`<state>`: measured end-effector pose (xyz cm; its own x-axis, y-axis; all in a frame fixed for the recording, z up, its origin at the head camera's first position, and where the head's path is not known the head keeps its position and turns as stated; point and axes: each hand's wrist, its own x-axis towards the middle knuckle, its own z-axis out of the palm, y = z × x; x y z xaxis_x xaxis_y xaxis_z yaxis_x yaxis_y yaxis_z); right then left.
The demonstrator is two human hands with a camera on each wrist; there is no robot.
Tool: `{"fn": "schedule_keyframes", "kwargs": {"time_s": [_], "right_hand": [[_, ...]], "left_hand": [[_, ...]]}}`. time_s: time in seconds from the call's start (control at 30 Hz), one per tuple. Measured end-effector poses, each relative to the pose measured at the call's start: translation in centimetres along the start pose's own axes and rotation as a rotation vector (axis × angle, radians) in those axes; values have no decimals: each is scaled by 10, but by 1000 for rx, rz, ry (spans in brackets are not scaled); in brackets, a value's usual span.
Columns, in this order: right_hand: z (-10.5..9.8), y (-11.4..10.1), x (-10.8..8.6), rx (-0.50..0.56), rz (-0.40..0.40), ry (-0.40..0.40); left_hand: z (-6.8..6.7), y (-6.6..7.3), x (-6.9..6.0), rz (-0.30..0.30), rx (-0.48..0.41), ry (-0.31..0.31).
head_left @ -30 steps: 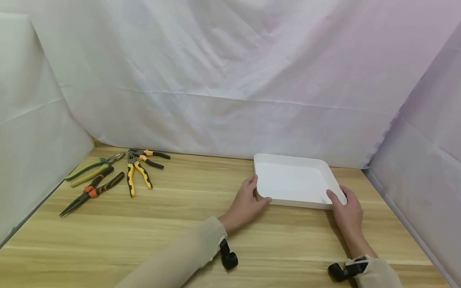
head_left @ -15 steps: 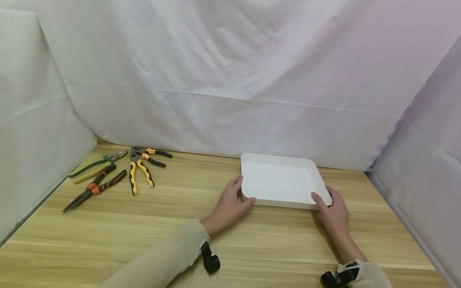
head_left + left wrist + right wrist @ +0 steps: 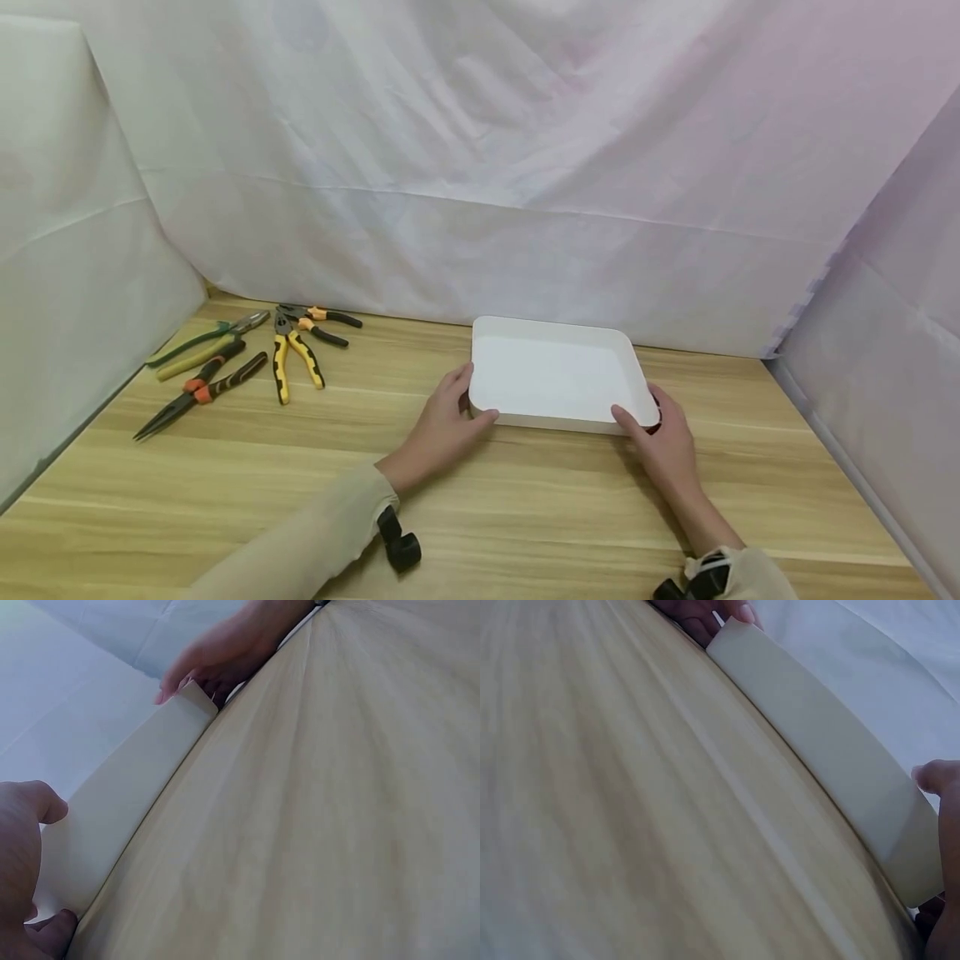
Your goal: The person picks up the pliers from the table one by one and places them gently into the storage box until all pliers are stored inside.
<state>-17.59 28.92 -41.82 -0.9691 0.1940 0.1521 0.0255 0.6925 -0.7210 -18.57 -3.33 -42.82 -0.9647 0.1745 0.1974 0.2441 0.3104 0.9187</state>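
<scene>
A shallow white rectangular tray (image 3: 551, 379) with rounded corners lies on the wooden table in the head view, nothing inside it. At its near left corner my left hand (image 3: 441, 429) grips it, thumb against the front wall and fingers along the left side. My right hand (image 3: 663, 437) holds the near right corner, its thumb over the rim and the other fingers outside, partly hidden. Both wrist views show the tray's front wall (image 3: 825, 742) low against the tabletop, with a hand at either end; whether a slight gap lies beneath it I cannot tell.
Several pliers lie at the table's back left: a green-handled pair (image 3: 206, 346), long-nosed pliers (image 3: 198, 393) with orange and black grips, a yellow-and-black pair (image 3: 292, 354) and an orange-and-black pair (image 3: 322, 323). White cloth (image 3: 465, 167) hangs behind and at both sides.
The tray has shifted left along the table's back part, toward the pliers, with both hands keeping their hold on its near corners. The pliers have stayed in place.
</scene>
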Motion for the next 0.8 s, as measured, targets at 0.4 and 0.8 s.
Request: {"fn": "schedule_keyframes", "kwargs": {"time_s": [0.4, 0.8], "right_hand": [[18, -13, -5, -26, -92, -87], [48, -36, -5, 0, -127, -106]], "left_hand": [[-31, -12, -5, -23, 41, 29], [-68, -22, -12, -51, 170, 40]]}}
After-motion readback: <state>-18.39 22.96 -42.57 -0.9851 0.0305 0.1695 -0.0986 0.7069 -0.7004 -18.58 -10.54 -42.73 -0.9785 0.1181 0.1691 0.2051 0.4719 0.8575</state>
